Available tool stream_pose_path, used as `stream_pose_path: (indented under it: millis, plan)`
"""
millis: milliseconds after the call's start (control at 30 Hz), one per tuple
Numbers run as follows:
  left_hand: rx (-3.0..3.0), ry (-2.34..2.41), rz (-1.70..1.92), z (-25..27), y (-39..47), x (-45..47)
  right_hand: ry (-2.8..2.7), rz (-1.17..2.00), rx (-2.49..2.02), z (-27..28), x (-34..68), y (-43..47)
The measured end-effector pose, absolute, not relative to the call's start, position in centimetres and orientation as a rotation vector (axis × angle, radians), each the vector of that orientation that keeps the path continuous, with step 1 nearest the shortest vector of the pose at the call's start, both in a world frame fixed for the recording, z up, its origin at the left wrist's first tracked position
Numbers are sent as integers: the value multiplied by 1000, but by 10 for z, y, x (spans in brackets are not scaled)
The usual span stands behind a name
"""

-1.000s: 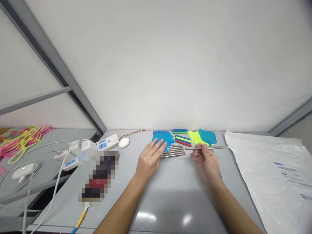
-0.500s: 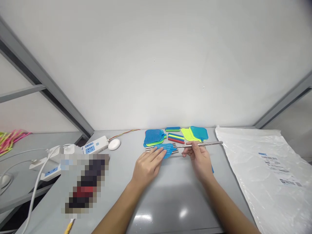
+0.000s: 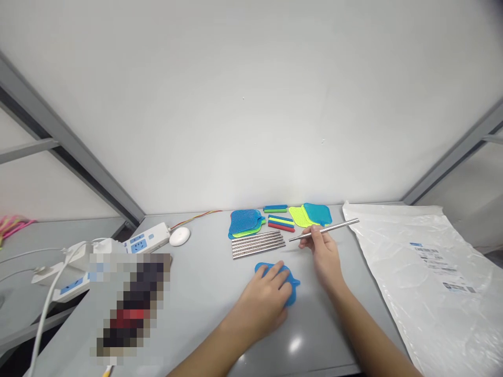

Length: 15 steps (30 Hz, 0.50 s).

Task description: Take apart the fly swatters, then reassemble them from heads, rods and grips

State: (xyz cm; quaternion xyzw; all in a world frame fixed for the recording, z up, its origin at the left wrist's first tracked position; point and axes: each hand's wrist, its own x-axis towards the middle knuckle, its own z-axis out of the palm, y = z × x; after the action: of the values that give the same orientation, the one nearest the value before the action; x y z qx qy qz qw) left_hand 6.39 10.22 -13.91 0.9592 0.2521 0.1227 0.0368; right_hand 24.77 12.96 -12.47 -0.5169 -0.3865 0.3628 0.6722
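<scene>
Low over the grey table, my left hand (image 3: 261, 301) holds a blue fly swatter head (image 3: 291, 297), its fingers laid across the perforated face and its stub pointing right. My right hand (image 3: 324, 256) pinches a thin metal rod (image 3: 342, 225), tilted up to the right. Several matching metal rods (image 3: 257, 245) lie side by side just left of that rod's tip. Behind them is a stack of blue and yellow-green swatter heads (image 3: 247, 221). Coloured tubes in red, blue and yellow (image 3: 281, 224) lie beside it, with a blue and green pair (image 3: 275, 208) farther back.
Yellow and blue swatter heads (image 3: 319, 213) rest near the back wall. A white plastic bag (image 3: 401, 235) with a printed label covers the right side. At left are a power strip (image 3: 151, 238) with cables, a white round device (image 3: 179, 236) and a pixelated dark object (image 3: 133, 309).
My left hand has brought the blue swatter head toward me, uncovering the row of metal rods. The rod in my right hand is now apart from the swatter head and tilted more.
</scene>
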Motion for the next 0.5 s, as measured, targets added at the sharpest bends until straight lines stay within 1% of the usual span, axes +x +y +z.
stream_pose_path:
  millis: [167, 300, 400, 500]
  plan:
    - [2736, 818, 241, -124, 104, 55, -1296, 511, -1367, -127, 252, 127]
    - [2644, 972, 236, -124, 108, 44, -1604, 515, -1405, -128, 252, 124]
    - [2596, 1096, 342, -129, 109, 30, -1844, 539, -1296, -129, 245, 120]
    - [2515, 1117, 595, -130, 106, 20, -2032, 466, -1217, -129, 233, 116]
